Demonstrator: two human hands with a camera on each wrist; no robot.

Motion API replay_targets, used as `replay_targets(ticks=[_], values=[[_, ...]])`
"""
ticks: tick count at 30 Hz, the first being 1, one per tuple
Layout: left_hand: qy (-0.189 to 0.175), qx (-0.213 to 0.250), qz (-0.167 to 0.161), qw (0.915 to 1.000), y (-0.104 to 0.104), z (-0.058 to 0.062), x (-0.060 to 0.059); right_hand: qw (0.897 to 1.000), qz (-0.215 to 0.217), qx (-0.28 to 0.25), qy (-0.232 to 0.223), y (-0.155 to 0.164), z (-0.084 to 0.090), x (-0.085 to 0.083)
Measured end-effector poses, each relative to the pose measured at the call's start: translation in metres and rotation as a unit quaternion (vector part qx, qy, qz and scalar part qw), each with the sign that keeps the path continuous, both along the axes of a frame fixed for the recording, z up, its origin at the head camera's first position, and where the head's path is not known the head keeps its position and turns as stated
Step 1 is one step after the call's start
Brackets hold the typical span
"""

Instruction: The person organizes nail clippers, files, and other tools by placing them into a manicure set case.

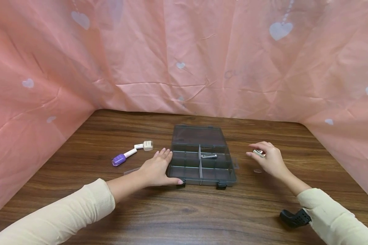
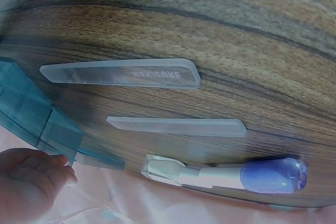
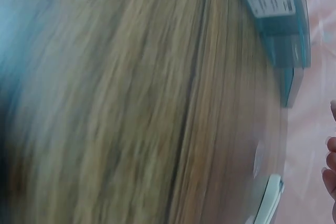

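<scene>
A dark see-through organizer box (image 1: 187, 172) lies with its lid (image 1: 199, 135) back, and a silver nail clipper (image 1: 209, 156) sits in a right-hand compartment behind the white divider. My left hand (image 1: 156, 169) rests along the box's left side, fingers extended, the thumb at a front latch (image 1: 180, 183). Right of the box, my right hand (image 1: 270, 160) arches over a small pale object with a metal part (image 1: 259, 153). A gap shows between its thumb and fingers. In the right wrist view this pale object (image 3: 270, 199) lies on the table, apart from the visible fingertips (image 3: 331, 145).
Left of the box lie a purple nail polish bottle (image 1: 119, 160) and a cream one (image 1: 148, 145). Two clear strips, one marked MANICURE (image 2: 121, 73), the other plain (image 2: 178, 126), lie nearby. A small clear piece (image 1: 257, 170) is by my right hand; pink cloth (image 1: 199, 68) encloses the table.
</scene>
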State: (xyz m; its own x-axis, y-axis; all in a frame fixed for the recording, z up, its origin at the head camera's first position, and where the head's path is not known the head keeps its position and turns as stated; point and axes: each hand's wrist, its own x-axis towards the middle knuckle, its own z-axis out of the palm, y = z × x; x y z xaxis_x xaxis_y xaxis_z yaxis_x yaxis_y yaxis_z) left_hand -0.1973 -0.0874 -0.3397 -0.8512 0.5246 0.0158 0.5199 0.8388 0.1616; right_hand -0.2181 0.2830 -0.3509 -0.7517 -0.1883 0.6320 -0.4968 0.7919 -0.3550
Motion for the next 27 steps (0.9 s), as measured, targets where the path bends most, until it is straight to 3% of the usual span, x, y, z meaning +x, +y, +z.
replay_targets(ticks=[18,27], values=[[-0.001,0.003,-0.001,1.0,-0.001,0.001,0.0,0.996,-0.08,0.0,-0.044,0.05,-0.007,0.012],[-0.006,0.006,0.001,1.0,0.0,0.001,0.0,0.985,-0.112,0.02,-0.133,0.062,-0.014,0.018]])
